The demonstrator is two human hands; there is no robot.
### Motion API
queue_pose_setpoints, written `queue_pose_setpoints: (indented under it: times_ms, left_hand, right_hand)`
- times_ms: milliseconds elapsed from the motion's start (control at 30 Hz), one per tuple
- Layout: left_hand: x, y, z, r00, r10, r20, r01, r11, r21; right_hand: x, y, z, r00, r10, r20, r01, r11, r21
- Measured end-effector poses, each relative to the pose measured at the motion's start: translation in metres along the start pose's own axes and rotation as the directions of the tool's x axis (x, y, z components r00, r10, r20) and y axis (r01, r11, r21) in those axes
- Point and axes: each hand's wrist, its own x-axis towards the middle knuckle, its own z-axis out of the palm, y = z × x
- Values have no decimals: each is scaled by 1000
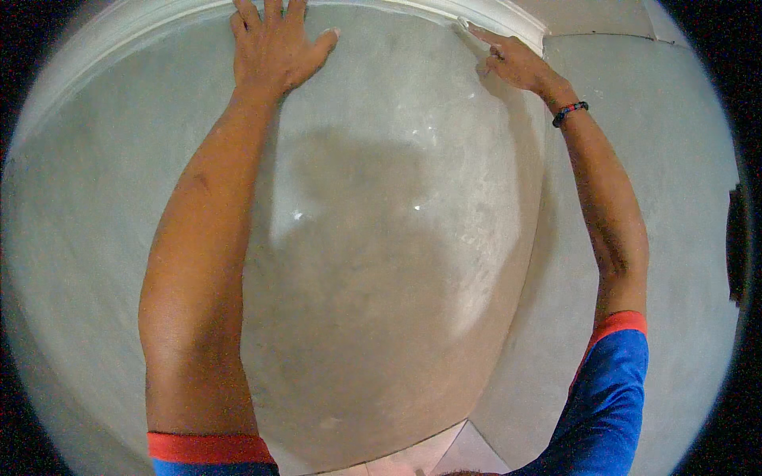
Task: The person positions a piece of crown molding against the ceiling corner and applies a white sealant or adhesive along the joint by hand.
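Note:
Along the top runs a white moulded cornice [103, 71], curved by the lens, over a grey-green plastered wall [357, 262]. My left hand [274, 47] is open against the upper wall, its fingers spread up onto the cornice and its thumb out to the right; the fingertips reach the picture's edge. Near the right corner my right hand [514, 62] points its index finger at the cornice's lower edge. White paste-like stuff coats that fingertip. The other right fingers are curled, and I see nothing held in them. White also shows on my left thumb tip.
A second grey wall [635, 174] meets the first at a corner on the right. A dark object [736, 246] is at the far right edge. Pale tiles [421, 458] lie far below. Small white specks [298, 215] dot the wall.

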Motion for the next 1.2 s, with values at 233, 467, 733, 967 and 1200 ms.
queue_pose_setpoints:
  times_ms: [233, 467, 733, 967, 1200]
  left_hand:
    - [5, 0, 7, 996, 44, -71, -46, 999, -27]
    - [-4, -15, 11, 997, 26, -69, -28, 999, -18]
    - [-6, 2, -2, 999, -13, -38, 12, 999, -32]
    - [-9, 0, -1, 1000, -12, -26, 10, 998, -68]
    - [-9, -2, 0, 1000, -5, -22, 3, 998, -67]
  right_hand:
    - [28, 36, 4, 991, -132, 24, 130, 898, -420]
    - [29, 16, -4, 982, -31, 184, 111, 891, -441]
    - [14, 84, 31, 999, -30, 41, 41, 950, -308]
    - [-3, 89, 38, 997, 37, 70, -8, 927, -375]
    - [-21, 101, 31, 986, 167, -7, -150, 868, -473]
